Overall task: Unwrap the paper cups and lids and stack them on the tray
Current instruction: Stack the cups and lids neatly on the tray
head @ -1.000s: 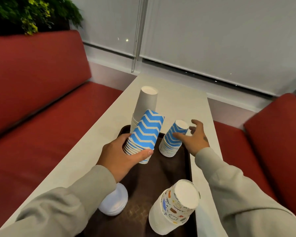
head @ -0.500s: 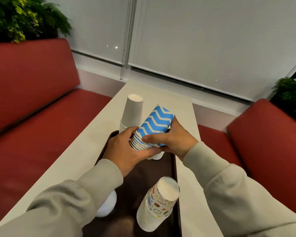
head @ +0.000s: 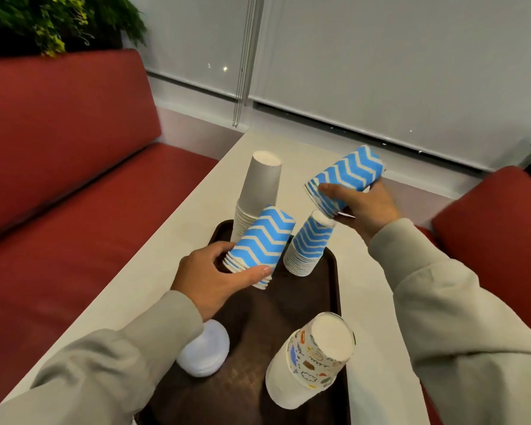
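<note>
Noted white lids (head: 203, 348) piled at near-left edge of tray (head: 258, 332), partly under left sleeve. Couldn't tell whether fully on tray or overhanging onto table (head: 141, 286). Saw no wrapper on them.

Found left hand (head: 209, 280) clamped round rim end of blue zigzag cup stack (head: 259, 245). Stack tilted, lowest rims touching tray or just above it; couldn't tell which. Counted as not yet set down.

Logged tall grey cup stack (head: 259, 191) upside down at far-left corner of tray, just behind the held stack. Counted as done.

Logged second zigzag stack (head: 310, 243) upside down at far-right of tray, free of both hands. Done.

Caught right hand (head: 362, 207) gripping short batch of zigzag cups (head: 344, 179), lying sideways in the air, above and slightly right of second zigzag stack. Judged as likely headed onto that stack.

Logged cartoon-print cup stack (head: 316, 357) upside down at near-right edge of tray. Done.

Spotted no wrapped packs anywhere in view. Judged task close to finished: left only setting the two held zigzag batches down on tray, probably merged with the standing one, and maybe squaring up the lids.
</note>
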Demonstrator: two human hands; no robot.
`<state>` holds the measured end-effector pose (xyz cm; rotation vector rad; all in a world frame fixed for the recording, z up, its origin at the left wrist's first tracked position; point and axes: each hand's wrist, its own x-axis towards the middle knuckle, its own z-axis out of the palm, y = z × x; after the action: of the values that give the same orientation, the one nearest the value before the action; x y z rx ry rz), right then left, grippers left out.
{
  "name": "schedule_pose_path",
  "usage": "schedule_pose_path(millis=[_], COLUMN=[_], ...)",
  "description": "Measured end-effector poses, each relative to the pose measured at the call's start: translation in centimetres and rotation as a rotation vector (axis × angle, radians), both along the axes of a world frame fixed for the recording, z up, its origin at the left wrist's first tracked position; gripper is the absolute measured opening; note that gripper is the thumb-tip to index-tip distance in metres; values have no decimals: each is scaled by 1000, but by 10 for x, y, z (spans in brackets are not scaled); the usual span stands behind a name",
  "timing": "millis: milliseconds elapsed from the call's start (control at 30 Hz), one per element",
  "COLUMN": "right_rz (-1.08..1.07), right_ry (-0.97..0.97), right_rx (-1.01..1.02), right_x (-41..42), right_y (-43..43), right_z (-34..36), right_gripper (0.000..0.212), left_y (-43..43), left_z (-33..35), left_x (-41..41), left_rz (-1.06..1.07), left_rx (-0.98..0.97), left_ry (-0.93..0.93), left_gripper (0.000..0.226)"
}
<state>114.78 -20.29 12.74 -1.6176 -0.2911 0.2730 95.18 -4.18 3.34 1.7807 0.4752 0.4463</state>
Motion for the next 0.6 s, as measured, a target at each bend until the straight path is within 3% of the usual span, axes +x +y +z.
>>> schedule_pose_path(millis=[133, 333, 500, 600], right_rz=[-171, -120, -101, -183], right_ry=[-202, -88, -59, -262], right_rx=[-232, -439, -467, -376], right_x=[23, 16, -2, -18], right_y=[-2, -4, -18, -23], right_z=[-28, -85, -84, -51], right_gripper=[80, 84, 89, 71], left_y=[4, 5, 3, -6], left_z=[-5, -9, -4, 9], left_x=[-2, -1, 1, 6], left_rz=[43, 73, 52, 39], left_rx=[-86, -224, -217, -149], left_ry=[-3, -33, -42, -54], left_gripper=[59, 67, 69, 71])
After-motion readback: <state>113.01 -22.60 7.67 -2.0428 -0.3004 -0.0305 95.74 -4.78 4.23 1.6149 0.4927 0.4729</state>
